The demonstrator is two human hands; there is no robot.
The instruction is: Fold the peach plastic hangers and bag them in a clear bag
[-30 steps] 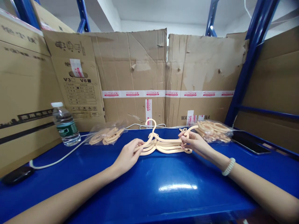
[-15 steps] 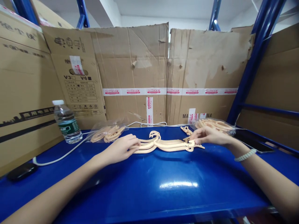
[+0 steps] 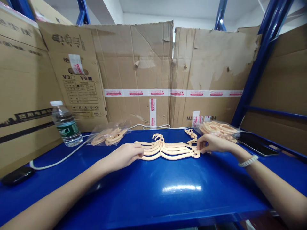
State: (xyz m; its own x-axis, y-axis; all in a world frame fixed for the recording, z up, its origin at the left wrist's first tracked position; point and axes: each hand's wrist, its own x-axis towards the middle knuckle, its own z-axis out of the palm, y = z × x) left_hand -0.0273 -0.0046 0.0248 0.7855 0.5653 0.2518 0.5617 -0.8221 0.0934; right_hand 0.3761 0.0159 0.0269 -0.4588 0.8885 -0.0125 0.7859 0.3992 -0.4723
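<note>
Several beige clothes hangers (image 3: pixel 177 156) lie overlapped in a row on the blue tabletop (image 3: pixel 168 198), their hooks bunched together at the middle and pointing away from me. My left hand (image 3: pixel 127 155) has its fingers closed around the left end of the front hangers. At the opposite end, my right hand (image 3: pixel 211 143) pinches near the notched right tips, and its fingers hide part of them. Just behind the right hand, more beige hanger pieces (image 3: pixel 190 133) lie on the table.
A clear bag of hangers (image 3: pixel 109 135) sits at the back left, and another bag (image 3: pixel 218 128) at the back right. Near the left side stand a water bottle (image 3: pixel 67 127) and a black mouse (image 3: pixel 18 175). A phone (image 3: pixel 259 145) lies right; cardboard panels (image 3: pixel 134 73) wall the back.
The hangers have gone from closely bunched to fanned apart, with the front one now lying nearer to me. Both hands remain at the hanger ends.
</note>
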